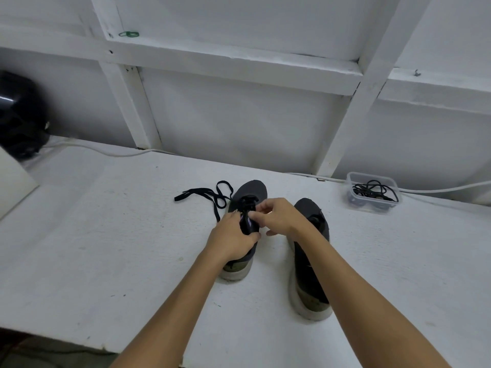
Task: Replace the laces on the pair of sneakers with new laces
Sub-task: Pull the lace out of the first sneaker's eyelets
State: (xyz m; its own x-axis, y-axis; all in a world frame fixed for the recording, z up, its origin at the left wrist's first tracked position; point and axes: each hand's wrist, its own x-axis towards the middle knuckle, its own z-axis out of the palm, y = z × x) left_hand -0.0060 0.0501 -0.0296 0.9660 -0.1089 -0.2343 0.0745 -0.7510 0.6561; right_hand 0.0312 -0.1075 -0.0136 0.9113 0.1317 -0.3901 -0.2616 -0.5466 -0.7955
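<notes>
Two dark grey sneakers stand on the white table (106,235), toes pointing away from me. My left hand (231,239) grips the left sneaker (251,192) around its tongue and collar. My right hand (279,216) pinches something at the eyelets of that shoe, most likely the lace; the exact spot is hidden by my fingers. A flat black lace (202,195) trails loose from the shoe's front onto the table at the left. The right sneaker (309,261) stands beside it, partly under my right forearm.
A clear plastic container (373,192) holding thin black laces sits at the back right. A white cable (106,152) runs along the wall. A black rounded object (21,115) stands at the far left. The table's front edge drops off at lower left.
</notes>
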